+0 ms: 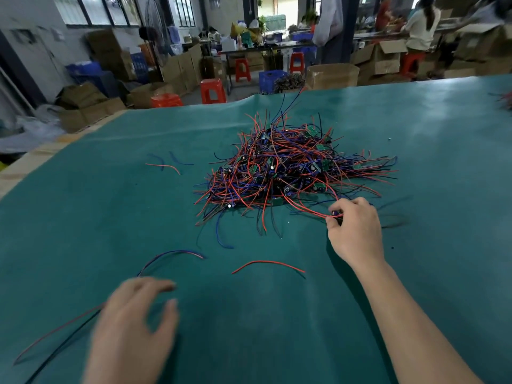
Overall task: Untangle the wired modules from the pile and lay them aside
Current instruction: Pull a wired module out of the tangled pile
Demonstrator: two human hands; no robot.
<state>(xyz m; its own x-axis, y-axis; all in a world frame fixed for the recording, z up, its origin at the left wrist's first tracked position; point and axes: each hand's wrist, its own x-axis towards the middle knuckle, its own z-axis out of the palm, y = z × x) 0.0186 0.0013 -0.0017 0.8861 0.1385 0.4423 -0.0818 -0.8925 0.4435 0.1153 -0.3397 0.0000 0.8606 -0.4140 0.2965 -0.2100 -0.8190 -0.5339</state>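
Our right hand (pixel 353 225) pinches a red wire (pixel 307 207) whose length runs up-left from our fingertips into the pile (pixel 291 167) just beyond them, while our left hand (pixel 133 328), farther back, hovers loosely spread, holding nothing.

- table cover (pixel 415 134) is teal green all over, with a tan edge showing far left
- pile (pixel 291 173) is mostly red and blue wires, some black mixed in, with small green boards
- loose wire (pixel 267 265) near the middle is plain red
- another wire (pixel 171 256) left of it looks blue with red
- stools (pixel 212 90) at the back are bright red-orange
- crate (pixel 270 79) is blue
- boxes (pixel 180 70) are brown cardboard
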